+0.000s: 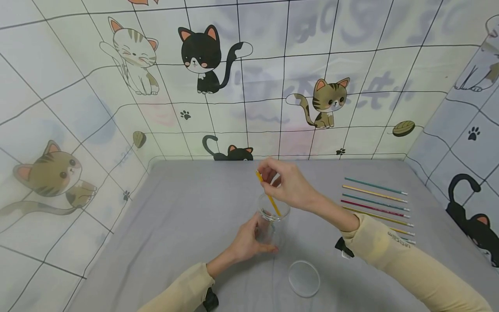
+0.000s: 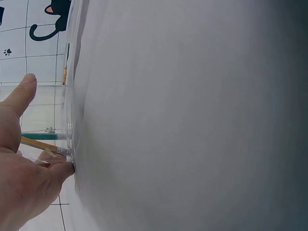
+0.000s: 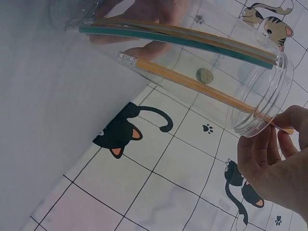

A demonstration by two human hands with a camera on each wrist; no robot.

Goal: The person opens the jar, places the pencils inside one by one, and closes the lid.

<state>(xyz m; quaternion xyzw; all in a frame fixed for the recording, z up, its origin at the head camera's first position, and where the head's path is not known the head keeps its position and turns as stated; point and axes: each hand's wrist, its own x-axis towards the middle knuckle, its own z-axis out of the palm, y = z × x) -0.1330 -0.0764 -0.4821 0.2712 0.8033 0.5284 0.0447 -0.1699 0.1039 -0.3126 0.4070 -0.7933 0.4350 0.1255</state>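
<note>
A clear jar [image 1: 269, 236] stands on the grey cloth, and my left hand [image 1: 245, 242] grips its side low down. Above the jar mouth, my right hand [image 1: 286, 184] pinches a yellow pencil [image 1: 272, 203] near its upper end. In the right wrist view this pencil [image 3: 192, 86] slants down through the mouth, its eraser end [image 3: 126, 58] far down inside the jar. A teal pencil [image 3: 178, 43] and a yellow pencil [image 3: 202, 35] lean along the jar's other side. Part of my left hand [image 3: 134, 24] shows behind the clear wall.
To the right, several pencils [image 1: 375, 208] lie in a row on the cloth, their eraser ends pointing right. My right sleeve [image 1: 409, 251] covers part of the row. A round clear lid [image 1: 304, 279] lies in front of the jar. Cat-patterned cloth walls [image 1: 265, 86] surround the table.
</note>
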